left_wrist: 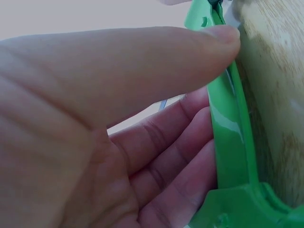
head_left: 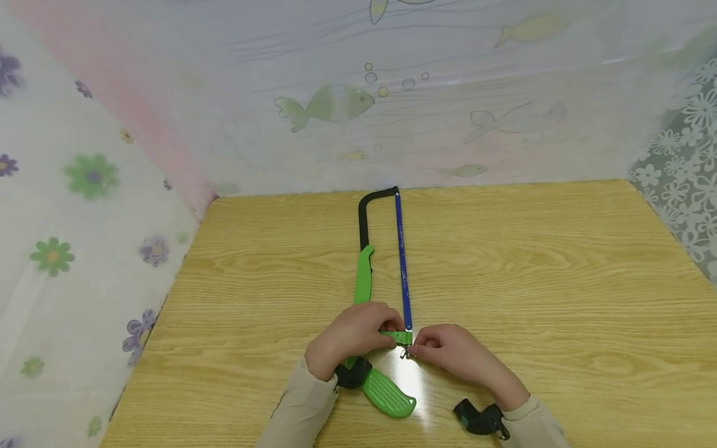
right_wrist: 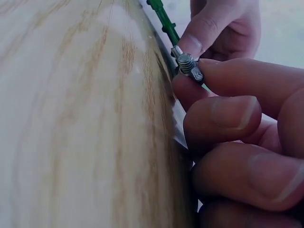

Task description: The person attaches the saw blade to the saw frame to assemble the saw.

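A hacksaw (head_left: pixel 363 280) lies on the table with its far end pointing away from me, its green handle (head_left: pixel 392 397) near me. Its blue blade (head_left: pixel 403 267) runs along the right side, from the black front bow to the green rear arm. My left hand (head_left: pixel 355 333) holds that green arm (left_wrist: pixel 228 128), thumb on one side and fingers on the other in the left wrist view. At the blade's near end, my right hand (head_left: pixel 456 354) pinches a metal wing nut (right_wrist: pixel 195 73) between thumb and index finger. A threaded bolt end (right_wrist: pixel 185 61) sticks out through it.
The wood-grain table (head_left: pixel 532 261) stretches to both sides of the saw. Behind it hangs a sheet printed with fish (head_left: pixel 342 102), and a flower-patterned sheet (head_left: pixel 56 255) lines the left side. Black camera mounts (head_left: pixel 478 418) sit at both wrists, the left one overlapping the saw handle.
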Available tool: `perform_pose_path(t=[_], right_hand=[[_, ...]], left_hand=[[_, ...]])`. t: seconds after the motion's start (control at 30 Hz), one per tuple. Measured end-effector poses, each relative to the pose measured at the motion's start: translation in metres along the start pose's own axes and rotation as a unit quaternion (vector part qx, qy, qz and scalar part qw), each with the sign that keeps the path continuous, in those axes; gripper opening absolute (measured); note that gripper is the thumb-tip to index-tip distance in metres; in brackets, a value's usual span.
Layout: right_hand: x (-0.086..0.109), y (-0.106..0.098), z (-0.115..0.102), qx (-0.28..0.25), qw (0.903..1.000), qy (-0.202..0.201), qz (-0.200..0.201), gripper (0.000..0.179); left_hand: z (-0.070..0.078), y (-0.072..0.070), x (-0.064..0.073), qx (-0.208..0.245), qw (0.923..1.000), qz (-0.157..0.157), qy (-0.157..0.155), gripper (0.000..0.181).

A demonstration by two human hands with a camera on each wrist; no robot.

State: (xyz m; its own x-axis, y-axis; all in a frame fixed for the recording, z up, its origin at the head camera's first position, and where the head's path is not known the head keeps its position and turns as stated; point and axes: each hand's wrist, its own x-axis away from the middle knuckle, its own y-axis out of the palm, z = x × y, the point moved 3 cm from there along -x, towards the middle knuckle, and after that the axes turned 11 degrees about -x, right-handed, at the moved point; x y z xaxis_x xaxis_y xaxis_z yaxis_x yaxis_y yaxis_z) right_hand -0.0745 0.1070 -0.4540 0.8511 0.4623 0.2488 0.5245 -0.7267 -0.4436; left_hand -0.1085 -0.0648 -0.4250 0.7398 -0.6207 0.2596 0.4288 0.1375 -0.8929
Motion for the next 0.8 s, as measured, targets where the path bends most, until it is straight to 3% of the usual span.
perform_pose_path(t=[0.27,0.8], right_hand=[[-0.0003,-0.0005,0.0002,-0.012,0.9998,-0.002,0.018,0.021],[-0.0003,-0.0003,-0.0016,0.0,1.0,-0.007,0.001,0.02]], left_hand=[[0.0006,-0.0002,-0.0003,-0.004,1.0,0.002,0.004,0.014],[0.0023,-0.0029,0.0011,0.0,1.0,0.0,0.001,0.014]])
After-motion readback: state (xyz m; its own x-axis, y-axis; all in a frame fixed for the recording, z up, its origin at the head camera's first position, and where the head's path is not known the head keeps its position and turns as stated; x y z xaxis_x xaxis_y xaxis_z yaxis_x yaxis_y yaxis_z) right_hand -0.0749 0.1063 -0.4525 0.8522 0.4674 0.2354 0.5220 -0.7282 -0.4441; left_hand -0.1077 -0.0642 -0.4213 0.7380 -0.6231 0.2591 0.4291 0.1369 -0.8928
